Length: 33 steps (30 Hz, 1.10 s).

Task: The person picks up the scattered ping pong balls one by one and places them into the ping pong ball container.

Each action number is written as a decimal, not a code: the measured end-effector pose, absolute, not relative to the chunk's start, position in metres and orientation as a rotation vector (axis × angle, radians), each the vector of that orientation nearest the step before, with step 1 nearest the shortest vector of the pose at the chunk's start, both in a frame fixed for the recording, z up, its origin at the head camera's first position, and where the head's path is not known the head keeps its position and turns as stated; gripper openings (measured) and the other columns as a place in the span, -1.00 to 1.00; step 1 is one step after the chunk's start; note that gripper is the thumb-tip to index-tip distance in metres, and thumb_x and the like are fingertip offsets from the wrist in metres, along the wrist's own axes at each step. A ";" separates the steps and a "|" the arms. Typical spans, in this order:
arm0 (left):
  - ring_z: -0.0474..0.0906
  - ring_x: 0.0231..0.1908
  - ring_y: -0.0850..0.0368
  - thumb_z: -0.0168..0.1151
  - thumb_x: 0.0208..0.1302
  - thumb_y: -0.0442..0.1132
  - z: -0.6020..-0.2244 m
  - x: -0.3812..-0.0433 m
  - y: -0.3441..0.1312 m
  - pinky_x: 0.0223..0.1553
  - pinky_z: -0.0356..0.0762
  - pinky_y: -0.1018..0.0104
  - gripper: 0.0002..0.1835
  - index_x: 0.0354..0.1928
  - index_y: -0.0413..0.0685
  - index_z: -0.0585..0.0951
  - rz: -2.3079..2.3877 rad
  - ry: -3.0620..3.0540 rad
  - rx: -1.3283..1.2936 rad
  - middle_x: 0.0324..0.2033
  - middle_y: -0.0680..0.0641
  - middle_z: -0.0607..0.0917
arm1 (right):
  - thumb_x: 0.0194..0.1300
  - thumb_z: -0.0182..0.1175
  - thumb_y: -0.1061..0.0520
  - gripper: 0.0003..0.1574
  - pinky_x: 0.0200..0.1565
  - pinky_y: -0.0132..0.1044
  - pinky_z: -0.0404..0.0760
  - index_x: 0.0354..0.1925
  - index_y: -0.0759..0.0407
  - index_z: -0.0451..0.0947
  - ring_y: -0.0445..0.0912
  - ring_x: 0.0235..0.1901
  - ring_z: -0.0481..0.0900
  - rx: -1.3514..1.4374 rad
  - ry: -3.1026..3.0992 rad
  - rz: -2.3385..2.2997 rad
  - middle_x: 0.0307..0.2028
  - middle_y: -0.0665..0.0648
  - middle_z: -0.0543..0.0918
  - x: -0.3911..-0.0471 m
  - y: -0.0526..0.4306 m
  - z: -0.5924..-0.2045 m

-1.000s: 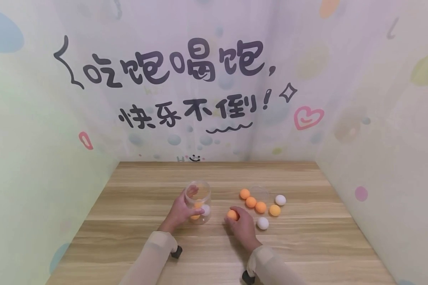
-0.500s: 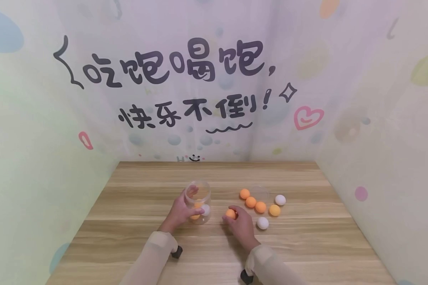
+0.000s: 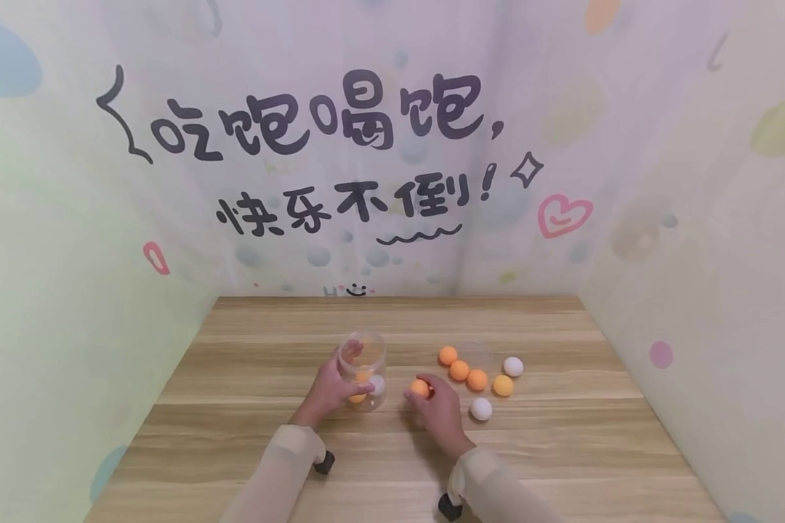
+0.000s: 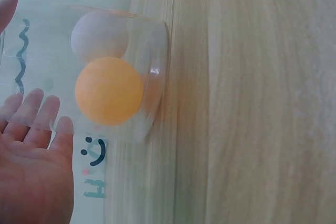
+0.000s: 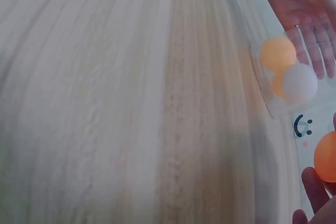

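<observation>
My left hand (image 3: 327,388) grips a clear plastic jar (image 3: 374,354), which stands upright on the table with its top uncovered. Inside it lie two orange ping-pong balls (image 4: 109,92) and a white ping-pong ball (image 5: 300,83). To the jar's right, my right hand (image 3: 443,412) pinches another orange ping-pong ball (image 3: 419,388) between thumb and fingers, apart from the jar. In the right wrist view only part of that held ball (image 5: 326,157) shows, at the right edge.
Right of my right hand, several loose balls lie on the wooden table (image 3: 288,319): a row of orange balls (image 3: 459,370), a yellower ball (image 3: 503,386) and two white balls (image 3: 481,409). A clear round disc (image 3: 479,354) lies behind the row. Printed curtain-like walls (image 3: 366,269) enclose the table.
My right hand has moved slightly left and away from me with the orange ping-pong ball, nearer the jar. My left hand and the jar have stayed put.
</observation>
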<state>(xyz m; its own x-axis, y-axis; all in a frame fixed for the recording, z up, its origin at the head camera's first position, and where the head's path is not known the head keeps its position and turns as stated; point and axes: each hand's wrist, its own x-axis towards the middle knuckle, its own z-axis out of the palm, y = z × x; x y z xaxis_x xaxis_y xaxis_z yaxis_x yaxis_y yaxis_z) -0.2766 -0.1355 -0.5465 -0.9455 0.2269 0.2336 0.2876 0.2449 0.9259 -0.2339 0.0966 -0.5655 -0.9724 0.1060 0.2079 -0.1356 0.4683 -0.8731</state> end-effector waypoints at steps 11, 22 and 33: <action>0.29 0.33 -0.04 0.61 -0.11 -0.22 -0.546 -0.276 -0.135 0.31 0.20 -0.11 -0.06 0.35 0.03 0.32 -1.803 -2.477 -0.473 0.32 -0.09 0.42 | 0.09 0.47 0.10 -0.49 -0.32 -0.35 0.58 0.00 0.23 0.61 -0.11 -0.29 0.54 0.057 -2.380 1.547 -0.16 0.11 0.65 -0.232 0.090 -0.560; 0.25 0.35 -0.13 0.56 -0.06 -0.33 -0.527 -0.266 -0.133 0.31 0.18 -0.14 -0.06 0.39 -0.14 0.27 -1.839 -2.498 -0.469 0.34 -0.20 0.38 | 0.11 0.46 0.05 -0.48 -0.22 -0.28 0.56 0.01 0.22 0.61 -0.07 -0.20 0.53 0.099 -2.342 1.555 -0.08 0.10 0.64 -0.230 0.086 -0.553; 0.28 0.33 -0.07 0.59 -0.10 -0.30 -0.548 -0.277 -0.134 0.30 0.20 -0.14 -0.05 0.38 -0.05 0.30 -1.806 -2.479 -0.447 0.31 -0.10 0.42 | 0.09 0.46 0.15 -0.53 -0.07 -0.14 0.60 -0.01 0.20 0.62 -0.03 -0.14 0.56 0.161 -2.224 1.578 -0.11 0.10 0.61 -0.230 0.075 -0.549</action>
